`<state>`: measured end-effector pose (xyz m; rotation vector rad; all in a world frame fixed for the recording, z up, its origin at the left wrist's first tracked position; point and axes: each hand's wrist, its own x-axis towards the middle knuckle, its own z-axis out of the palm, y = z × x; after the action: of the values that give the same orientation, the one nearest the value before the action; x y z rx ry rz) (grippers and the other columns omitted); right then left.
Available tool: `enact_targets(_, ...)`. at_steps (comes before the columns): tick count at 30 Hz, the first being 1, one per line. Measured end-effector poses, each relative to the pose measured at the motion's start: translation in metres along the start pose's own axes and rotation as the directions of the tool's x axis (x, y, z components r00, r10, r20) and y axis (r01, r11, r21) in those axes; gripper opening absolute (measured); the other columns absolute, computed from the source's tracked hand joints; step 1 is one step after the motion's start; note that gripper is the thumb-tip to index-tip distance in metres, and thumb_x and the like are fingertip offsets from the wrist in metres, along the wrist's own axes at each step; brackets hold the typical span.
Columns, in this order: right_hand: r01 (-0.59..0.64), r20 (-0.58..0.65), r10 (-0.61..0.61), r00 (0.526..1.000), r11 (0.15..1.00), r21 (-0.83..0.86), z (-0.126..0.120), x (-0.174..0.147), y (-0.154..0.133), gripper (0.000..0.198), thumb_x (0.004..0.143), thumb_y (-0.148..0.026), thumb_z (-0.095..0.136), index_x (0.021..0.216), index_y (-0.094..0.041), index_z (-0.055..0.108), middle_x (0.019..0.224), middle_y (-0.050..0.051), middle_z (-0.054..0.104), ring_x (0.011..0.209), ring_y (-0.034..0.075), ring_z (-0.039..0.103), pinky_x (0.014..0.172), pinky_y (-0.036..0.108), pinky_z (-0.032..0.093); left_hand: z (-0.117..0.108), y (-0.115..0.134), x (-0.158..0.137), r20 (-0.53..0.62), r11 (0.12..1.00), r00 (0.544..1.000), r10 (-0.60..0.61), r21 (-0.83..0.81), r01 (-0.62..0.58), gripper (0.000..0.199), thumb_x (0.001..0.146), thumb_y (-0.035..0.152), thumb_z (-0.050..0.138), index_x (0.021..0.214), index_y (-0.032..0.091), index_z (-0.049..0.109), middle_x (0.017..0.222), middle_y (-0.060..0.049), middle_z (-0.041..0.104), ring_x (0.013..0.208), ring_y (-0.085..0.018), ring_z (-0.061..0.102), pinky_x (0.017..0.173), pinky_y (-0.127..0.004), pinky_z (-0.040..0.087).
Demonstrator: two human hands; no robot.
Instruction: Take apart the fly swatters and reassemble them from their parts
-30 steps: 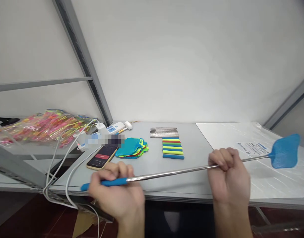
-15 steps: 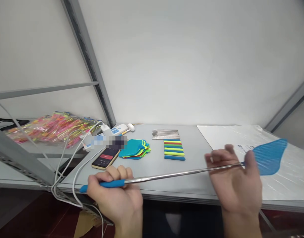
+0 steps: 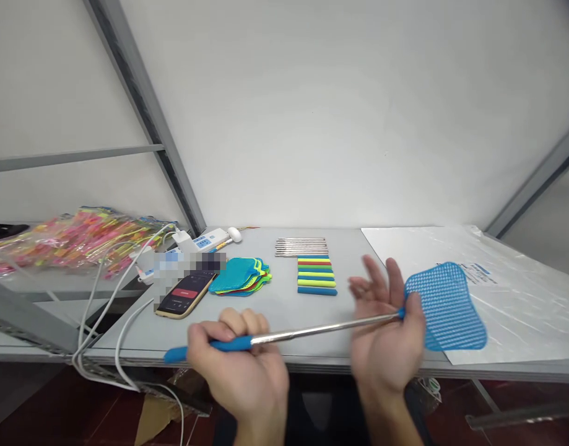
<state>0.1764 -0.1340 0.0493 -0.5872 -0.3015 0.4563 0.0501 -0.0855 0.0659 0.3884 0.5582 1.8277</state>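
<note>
A telescopic fly swatter with a blue mesh head [image 3: 446, 306] and a metal rod [image 3: 321, 330] stretches between my hands, just above the table's front. My left hand [image 3: 247, 359] is closed around its blue handle [image 3: 177, 354]. Across the palm of my right hand [image 3: 386, 341] lies the head end of the rod; the thumb hooks over the blue neck while the other fingers are spread and slightly blurred. Beyond my hands lie a stack of loose mesh swatter heads [image 3: 238, 277], a row of coloured handle sleeves [image 3: 316, 284] and several metal rods [image 3: 301, 246].
A phone [image 3: 186, 294] lies at the left beside a power strip [image 3: 210, 240] with white cables hanging over the edge. Bagged colourful items [image 3: 89, 238] are piled behind the metal shelf post [image 3: 140, 99]. White sheeting [image 3: 521, 310] covers the right of the grey table [image 3: 284, 303].
The rod has become shorter as my right hand moved left towards my left hand. The mesh head has turned flatter to my view, and the camera has shifted slightly.
</note>
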Motion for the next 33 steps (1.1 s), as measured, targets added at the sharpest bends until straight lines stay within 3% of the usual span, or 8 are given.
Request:
enact_targets(6, -0.095, 0.086, 0.096, 0.992, 0.995, -0.007, 0.016, -0.030, 0.014, 0.046, 0.098, -0.046, 0.026, 0.126, -0.028, 0.058, 0.125, 0.006, 0.063, 0.082, 0.015, 0.062, 0.099, 0.047, 0.038, 0.000, -0.015, -0.021, 0.081, 0.999, 0.996, -0.043, -0.009, 0.044, 0.041, 0.094, 0.040, 0.045, 0.061, 0.020, 0.031, 0.052, 0.006, 0.019, 0.041, -0.009, 0.019, 0.039, -0.026, 0.017)
enact_targets(10, -0.034, 0.051, 0.037, 0.998, 0.998, -0.060, 0.003, -0.011, 0.008, 0.044, 0.097, -0.046, 0.032, 0.122, -0.025, 0.062, 0.118, 0.005, 0.064, 0.077, 0.013, 0.059, 0.096, 0.041, 0.038, -0.014, -0.012, -0.005, 0.169, 0.996, 0.982, -0.087, -0.017, 0.091, 0.036, 0.094, 0.041, 0.044, 0.065, 0.019, 0.041, 0.059, 0.005, 0.034, 0.048, -0.009, 0.034, 0.043, -0.024, 0.031)
enact_targets(14, 0.069, -0.068, -0.077, 0.995, 0.992, -0.105, -0.010, 0.011, 0.001, 0.045, 0.096, -0.045, 0.034, 0.119, -0.022, 0.064, 0.112, 0.005, 0.064, 0.073, 0.012, 0.056, 0.088, 0.036, 0.041, -0.022, 0.006, 0.022, 0.121, 0.963, 0.972, -0.202, -0.156, 0.219, 0.023, 0.091, 0.030, 0.044, 0.072, 0.017, 0.044, 0.064, 0.004, 0.040, 0.056, -0.009, 0.043, 0.050, -0.023, 0.042)
enact_targets(18, 0.106, -0.063, -0.114, 0.992, 0.987, -0.120, -0.012, 0.014, -0.002, 0.046, 0.096, -0.044, 0.032, 0.119, -0.021, 0.065, 0.109, 0.006, 0.065, 0.073, 0.012, 0.055, 0.088, 0.035, 0.039, -0.026, 0.014, 0.035, 0.188, 0.918, 0.938, -0.291, -0.222, 0.329, 0.024, 0.096, 0.014, 0.036, 0.073, 0.016, 0.044, 0.055, 0.008, 0.026, 0.045, -0.005, 0.031, 0.043, -0.016, 0.034)
enact_targets(22, 0.145, -0.078, -0.151, 0.985, 0.986, -0.078, -0.006, 0.006, 0.002, 0.048, 0.097, -0.044, 0.029, 0.114, -0.022, 0.067, 0.101, 0.006, 0.068, 0.074, 0.013, 0.054, 0.084, 0.034, 0.040, -0.022, -0.005, 0.014, 0.106, 0.971, 0.979, -0.174, -0.149, 0.189, 0.028, 0.101, 0.020, 0.034, 0.076, 0.018, 0.047, 0.051, 0.008, 0.020, 0.041, -0.006, 0.022, 0.038, -0.017, 0.027)
enact_targets(24, 0.182, -0.036, -0.186, 0.982, 0.980, -0.079, -0.002, -0.005, 0.008, 0.048, 0.098, -0.043, 0.026, 0.112, -0.024, 0.068, 0.102, 0.005, 0.069, 0.076, 0.014, 0.055, 0.083, 0.035, 0.040, -0.015, -0.016, -0.004, 0.084, 0.968, 0.975, -0.204, -0.133, 0.214, 0.028, 0.101, 0.021, 0.036, 0.075, 0.018, 0.047, 0.051, 0.008, 0.020, 0.041, -0.007, 0.022, 0.039, -0.017, 0.026)
enact_targets(27, 0.126, 0.134, -0.114, 0.984, 0.989, -0.083, 0.003, -0.029, 0.020, 0.052, 0.099, -0.039, 0.020, 0.110, -0.027, 0.069, 0.103, 0.005, 0.070, 0.078, 0.016, 0.056, 0.082, 0.038, 0.040, -0.003, -0.022, -0.023, 0.118, 0.955, 0.961, -0.248, -0.138, 0.264, 0.026, 0.101, 0.026, 0.039, 0.077, 0.019, 0.048, 0.052, 0.008, 0.020, 0.041, -0.007, 0.022, 0.040, -0.018, 0.028)
enact_targets(33, 0.048, 0.337, 0.026, 0.941, 0.976, -0.210, 0.000, -0.050, 0.032, 0.046, 0.099, -0.043, 0.024, 0.127, -0.029, 0.059, 0.109, 0.004, 0.069, 0.085, 0.018, 0.055, 0.086, 0.041, 0.039, -0.001, -0.002, -0.007, 0.189, 0.947, 0.954, -0.233, -0.179, 0.266, 0.029, 0.101, 0.020, 0.033, 0.076, 0.017, 0.048, 0.052, 0.008, 0.021, 0.043, -0.006, 0.023, 0.044, -0.016, 0.034)
